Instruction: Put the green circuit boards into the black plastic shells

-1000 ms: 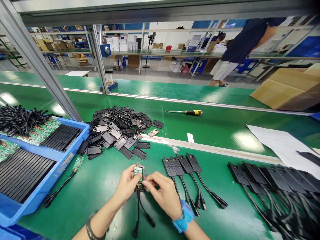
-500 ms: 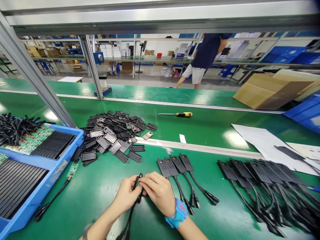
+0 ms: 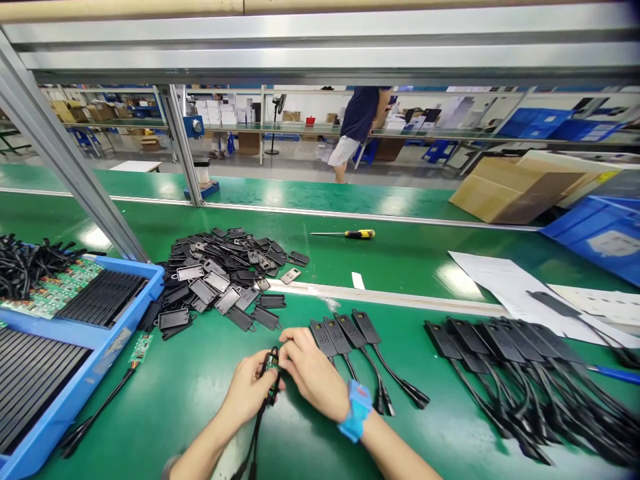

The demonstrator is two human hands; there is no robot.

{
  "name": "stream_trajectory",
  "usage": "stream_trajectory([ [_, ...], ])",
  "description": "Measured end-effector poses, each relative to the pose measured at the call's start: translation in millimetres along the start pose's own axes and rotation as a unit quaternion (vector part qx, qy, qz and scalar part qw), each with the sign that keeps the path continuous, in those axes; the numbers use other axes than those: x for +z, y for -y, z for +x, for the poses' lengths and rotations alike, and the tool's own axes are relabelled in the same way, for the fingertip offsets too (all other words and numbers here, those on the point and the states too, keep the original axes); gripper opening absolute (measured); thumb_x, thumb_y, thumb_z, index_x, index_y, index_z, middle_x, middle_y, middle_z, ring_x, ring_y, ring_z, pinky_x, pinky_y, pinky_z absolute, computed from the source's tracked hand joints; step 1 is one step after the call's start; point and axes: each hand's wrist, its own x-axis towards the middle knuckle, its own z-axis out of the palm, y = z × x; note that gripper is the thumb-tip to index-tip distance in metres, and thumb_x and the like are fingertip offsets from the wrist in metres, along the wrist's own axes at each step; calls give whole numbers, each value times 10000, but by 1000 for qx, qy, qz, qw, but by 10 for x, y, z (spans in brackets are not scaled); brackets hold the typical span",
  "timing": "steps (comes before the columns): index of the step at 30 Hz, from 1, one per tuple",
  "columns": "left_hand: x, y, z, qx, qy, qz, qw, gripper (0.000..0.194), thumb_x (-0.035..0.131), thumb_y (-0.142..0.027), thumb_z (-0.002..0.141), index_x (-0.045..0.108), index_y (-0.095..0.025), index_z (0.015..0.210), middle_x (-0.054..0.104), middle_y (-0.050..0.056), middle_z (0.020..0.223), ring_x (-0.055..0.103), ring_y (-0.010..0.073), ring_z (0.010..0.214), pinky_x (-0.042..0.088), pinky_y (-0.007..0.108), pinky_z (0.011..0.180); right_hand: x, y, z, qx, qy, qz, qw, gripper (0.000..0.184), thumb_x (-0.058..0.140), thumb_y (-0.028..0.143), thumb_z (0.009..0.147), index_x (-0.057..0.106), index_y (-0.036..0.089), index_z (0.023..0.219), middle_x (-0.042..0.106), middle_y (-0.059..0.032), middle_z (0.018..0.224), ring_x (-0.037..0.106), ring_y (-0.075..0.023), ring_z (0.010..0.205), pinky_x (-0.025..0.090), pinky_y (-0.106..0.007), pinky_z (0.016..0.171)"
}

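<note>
My left hand point(image 3: 250, 385) is closed around a small black plastic case half with a green circuit board point(image 3: 272, 361) inside it. A black cable point(image 3: 254, 433) hangs from the case's lower end towards me. At the case's upper right edge, my right hand point(image 3: 313, 373) has its fingers bent and drawn together; what their tips hold, if anything, is hidden. A blue band point(image 3: 357, 411) circles the right wrist. Just beyond the right hand lie several closed black cases with cables point(image 3: 367, 327). Ahead on the left is a heap of loose black case halves point(image 3: 217, 280).
On the left, a blue tray point(image 3: 120, 330) holds circuit boards and black parts. Beside it lies a board with a cable point(image 3: 140, 349). More cased units point(image 3: 505, 340) lie right, near white paper point(image 3: 480, 283). Farther back are a screwdriver point(image 3: 360, 234), a cardboard box point(image 3: 510, 190) and a walking person point(image 3: 357, 123).
My right fingers have lifted from the board's face to the case's upper edge, showing more green board. My left hand keeps its hold. In the background the person has moved left.
</note>
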Motion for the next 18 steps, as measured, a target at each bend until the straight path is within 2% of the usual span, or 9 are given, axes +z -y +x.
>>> stream_trajectory([
  [2, -33, -42, -4, -16, -35, -32, 999, 414, 522, -348, 820, 519, -110, 1159, 661, 65, 720, 564, 137, 514, 403, 206, 431, -120, -278, 100, 35, 20, -41, 998, 167, 436, 110, 912, 525, 190, 795, 520, -84, 1093, 481, -211, 1053, 464, -318, 896],
  [4, -66, -83, -13, -20, -61, -69, 996, 501, 543, -397, 820, 479, -111, 1227, 662, 73, 766, 569, 142, 545, 388, 201, 423, -225, -646, 194, 96, 20, -107, 989, 188, 421, 114, 921, 557, 166, 801, 534, -114, 1066, 480, -231, 1041, 430, -357, 937],
  [7, -110, -113, -27, -19, -79, -114, 990, 532, 571, -436, 826, 475, -133, 1253, 659, 75, 829, 563, 140, 604, 391, 199, 447, -308, -1142, 301, 202, 17, -184, 962, 204, 412, 56, 882, 597, 95, 807, 554, -176, 970, 492, -287, 958, 438, -445, 858],
  [9, -136, -105, -28, -25, -92, -136, 986, 538, 595, -433, 825, 482, -132, 1257, 665, 87, 870, 554, 138, 653, 402, 201, 489, -306, -1299, 370, 248, 19, -215, 945, 243, 382, -4, 840, 614, 60, 812, 555, -205, 944, 488, -316, 955, 438, -463, 803],
  [12, -170, -69, -16, -19, -95, -163, 982, 550, 674, -351, 781, 498, -118, 1247, 669, 102, 957, 524, 126, 721, 408, 200, 573, -223, -1243, 538, 252, 35, -222, 941, 283, 360, 7, 851, 636, 73, 841, 559, -202, 984, 485, -308, 989, 418, -433, 823],
  [16, -198, -32, 0, 3, -107, -159, 981, 575, 723, -266, 742, 498, -130, 1253, 661, 79, 999, 495, 107, 731, 398, 196, 624, -1, -1009, 928, 214, 70, -172, 959, 214, 432, 148, 909, 640, 177, 951, 590, -94, 1026, 523, -220, 982, 411, -309, 859],
  [18, -200, -35, 0, 5, -111, -154, 982, 564, 707, -291, 765, 482, -120, 1254, 664, 89, 978, 524, 125, 762, 415, 209, 636, 120, -982, 1146, 243, 67, -158, 955, 206, 462, 189, 908, 620, 150, 1034, 584, -123, 1067, 529, -240, 1016, 420, -324, 860],
])
